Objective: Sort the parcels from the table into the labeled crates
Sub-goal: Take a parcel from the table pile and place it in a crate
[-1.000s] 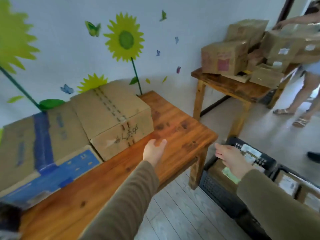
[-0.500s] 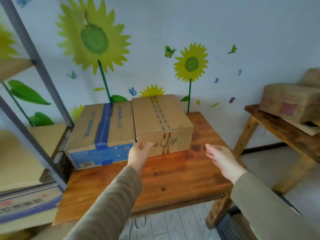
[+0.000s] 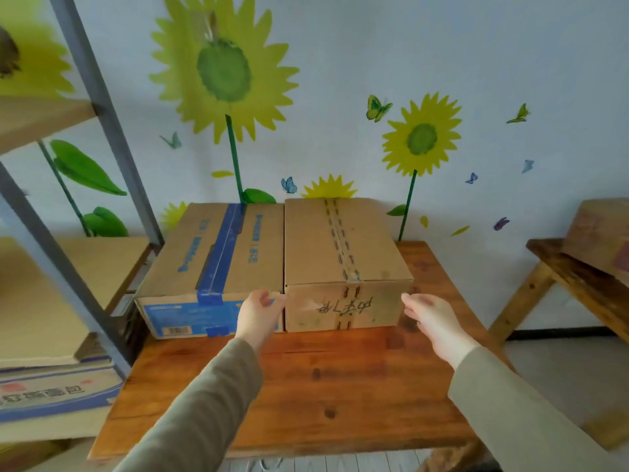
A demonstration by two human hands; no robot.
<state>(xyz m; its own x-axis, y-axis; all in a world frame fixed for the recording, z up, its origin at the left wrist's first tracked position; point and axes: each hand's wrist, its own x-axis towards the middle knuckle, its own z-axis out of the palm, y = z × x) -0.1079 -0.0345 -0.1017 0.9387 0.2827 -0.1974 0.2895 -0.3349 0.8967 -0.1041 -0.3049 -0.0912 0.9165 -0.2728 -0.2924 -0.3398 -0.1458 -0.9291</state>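
Head view: both hands have closed in on the brown parcel [image 3: 343, 253], which stands far on the desk [image 3: 340, 386] just right of the blue-taped parcel [image 3: 211, 260]. The left hand [image 3: 258, 313] is at its near-left corner and the right hand [image 3: 429, 318] at its near-right corner. The fingers of both are relaxed and grip nothing.

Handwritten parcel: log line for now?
handwritten parcel on table | left hand open at its left edge | right hand open near its right edge

A makeshift parcel-sorting room: cardboard boxes [image 3: 343, 247] on wooden tables [image 3: 306, 386], metal shelving [image 3: 102, 107], sunflower-painted wall [image 3: 340, 63].
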